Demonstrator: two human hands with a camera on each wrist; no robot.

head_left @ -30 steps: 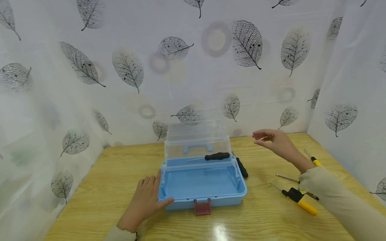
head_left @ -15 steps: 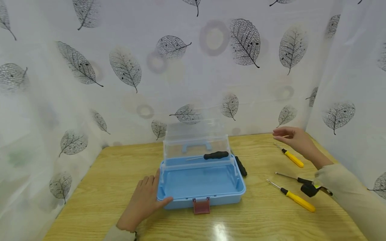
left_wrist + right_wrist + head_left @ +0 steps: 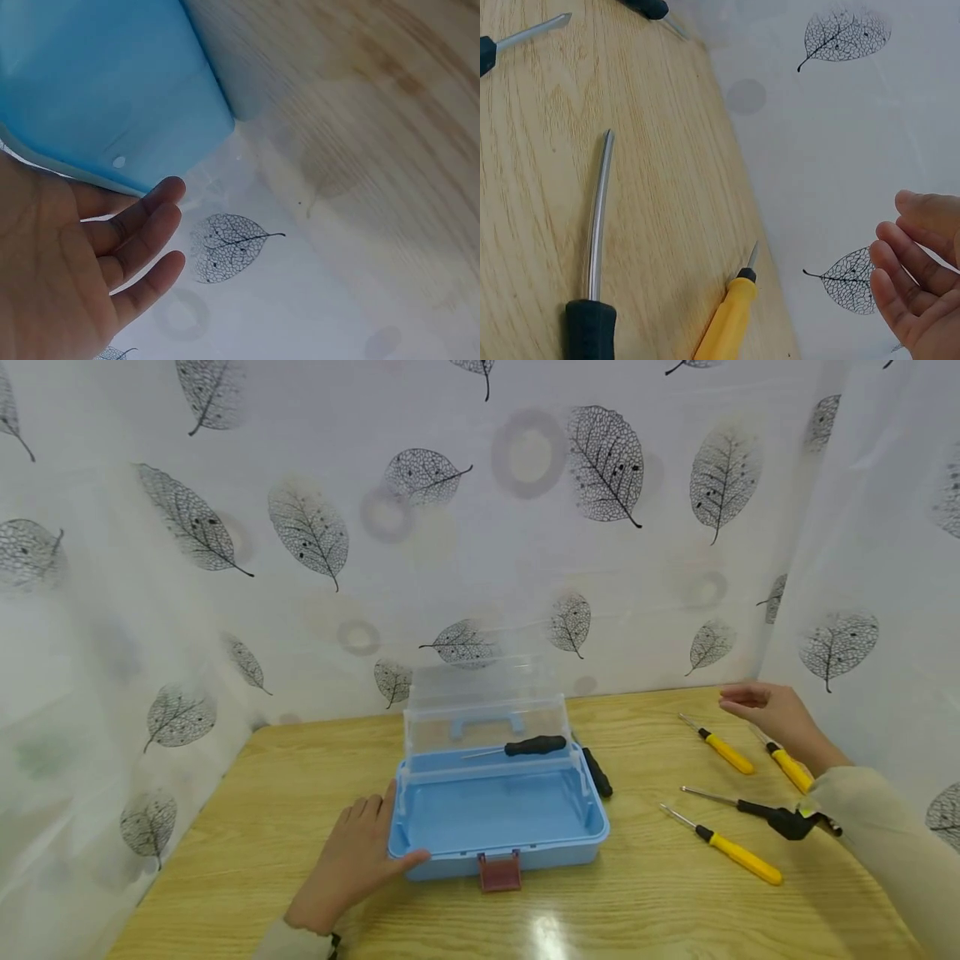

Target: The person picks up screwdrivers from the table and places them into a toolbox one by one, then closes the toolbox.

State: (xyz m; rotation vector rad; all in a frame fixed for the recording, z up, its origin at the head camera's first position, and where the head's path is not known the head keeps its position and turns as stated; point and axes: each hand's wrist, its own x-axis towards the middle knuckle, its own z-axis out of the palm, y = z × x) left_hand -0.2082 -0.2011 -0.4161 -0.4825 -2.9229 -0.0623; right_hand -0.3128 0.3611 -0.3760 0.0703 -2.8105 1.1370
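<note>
The left hand (image 3: 352,860) rested against the toolbox (image 3: 562,862), its extended fingers lying along the left side and its thumb on the front rim near the corner; those fingers were touching the box, not wrapped round it. The blue toolbox thus lay directly to the right of the left fingers, with its reddish latch (image 3: 499,872) hanging at the front, beyond the thumb tip. Behind the thumb, the clear lid (image 3: 483,681) stood raised. A black screwdriver (image 3: 536,745) lay toward the box's back, right of the left fingers, though through the clear plastic it was hard to tell what it rested on. A second black-handled tool (image 3: 597,773) lay beside the box's right wall.

The right hand (image 3: 780,718) hung over the far right of the table (image 3: 247,827), its fingers loosely bent and released. Just nearer the person than those fingertips lay a yellow screwdriver (image 3: 729,752); another yellow-handled screwdriver (image 3: 789,768) lay below the wrist. Farther toward the person from the right fingers were a long black-handled screwdriver (image 3: 787,821), partly covered by the sleeve (image 3: 885,852), and the nearest yellow one (image 3: 744,860).
</note>
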